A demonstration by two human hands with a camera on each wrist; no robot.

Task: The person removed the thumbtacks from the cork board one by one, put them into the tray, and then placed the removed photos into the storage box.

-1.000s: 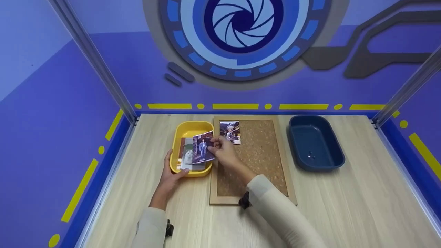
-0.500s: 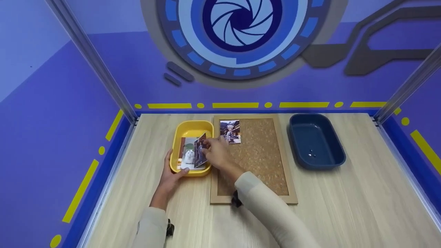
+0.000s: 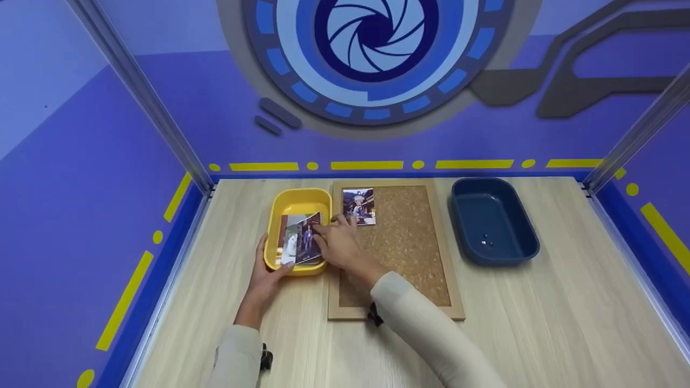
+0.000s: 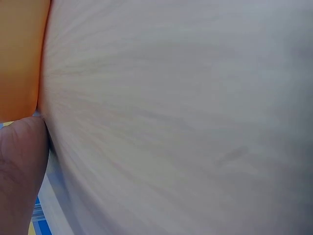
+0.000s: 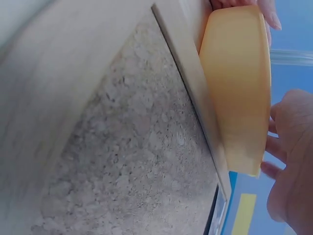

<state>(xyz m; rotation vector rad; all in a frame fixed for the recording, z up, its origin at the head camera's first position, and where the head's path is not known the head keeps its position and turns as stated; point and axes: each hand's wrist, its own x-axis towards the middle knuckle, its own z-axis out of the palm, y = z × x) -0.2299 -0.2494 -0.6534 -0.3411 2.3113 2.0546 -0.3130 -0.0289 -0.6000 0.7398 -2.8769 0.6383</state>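
Note:
My left hand (image 3: 264, 279) holds the near-left corner of a yellow tray (image 3: 298, 191), thumb over the near rim. Inside the tray, a photo of a standing person (image 3: 306, 240) lies tilted over a photo of a white animal (image 3: 290, 247). With its fingertips at the right edge, my right hand (image 3: 343, 243) pinches the upper photo. The right wrist view shows those fingers passing behind the tray wall (image 5: 237, 88), which hides the photos. Beside the tray lies a cork board (image 3: 409, 242), with another photo (image 3: 358, 207) at its upper left corner.
A dark blue tray (image 3: 493, 207) stands right of the board, holding a few small shiny pieces (image 3: 487, 243). The board's wooden frame (image 3: 396, 313) sits close to the yellow tray. A blue patterned wall (image 3: 377, 148) rises behind the wooden table (image 3: 571, 302).
My right hand has brought the upper photo left and down over the tray, turning it on edge and then flatter. My left hand stays on the tray.

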